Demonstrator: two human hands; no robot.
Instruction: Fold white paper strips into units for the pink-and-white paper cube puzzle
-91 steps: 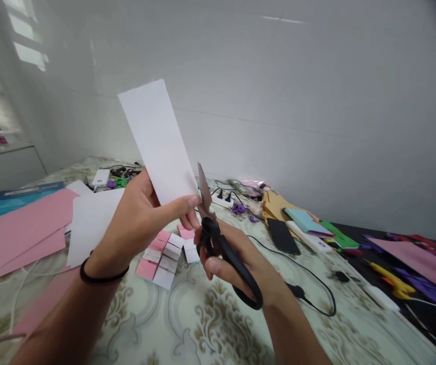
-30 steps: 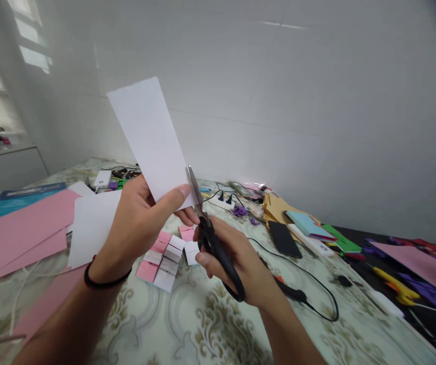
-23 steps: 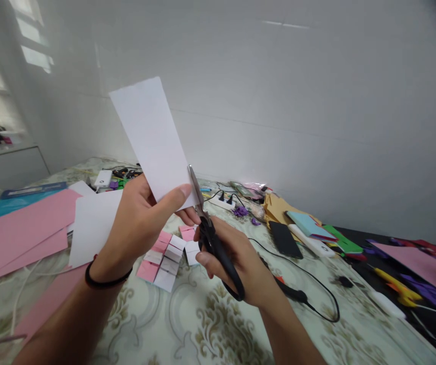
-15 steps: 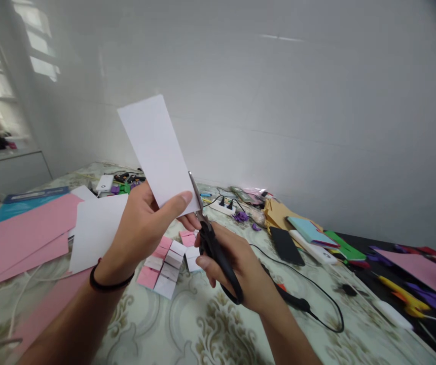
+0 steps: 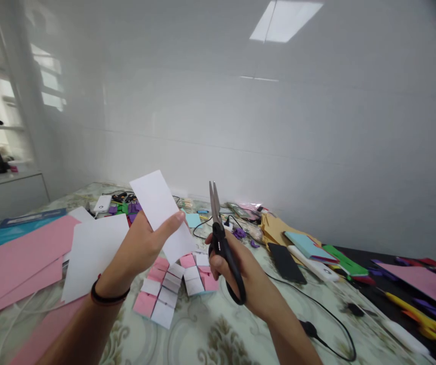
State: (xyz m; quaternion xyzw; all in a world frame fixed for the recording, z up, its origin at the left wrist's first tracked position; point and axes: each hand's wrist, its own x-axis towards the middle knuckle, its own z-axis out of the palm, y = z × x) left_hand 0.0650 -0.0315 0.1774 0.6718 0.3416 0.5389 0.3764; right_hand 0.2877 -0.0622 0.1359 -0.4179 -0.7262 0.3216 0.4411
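Left hand (image 5: 144,246) pinching white paper strip (image 5: 157,203) near its right edge, tilted, raised above table (image 5: 191,329); right hand (image 5: 246,268) gripping scissors (image 5: 219,235), tips up, blades (image 5: 215,208) slightly apart. Gap between blades and strip edge; pink-and-white paper squares (image 5: 162,291) below.

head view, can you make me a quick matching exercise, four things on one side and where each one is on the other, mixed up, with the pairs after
Column 1
1. scissors
2. white paper piece
3. dark wristband
4. blue packet

Column 2
A. around the left wrist
B. lying at the far left of the picture, beside pink paper
C. held in the right hand
D. held in the left hand, tilted

Pairs
1-C
2-D
3-A
4-B
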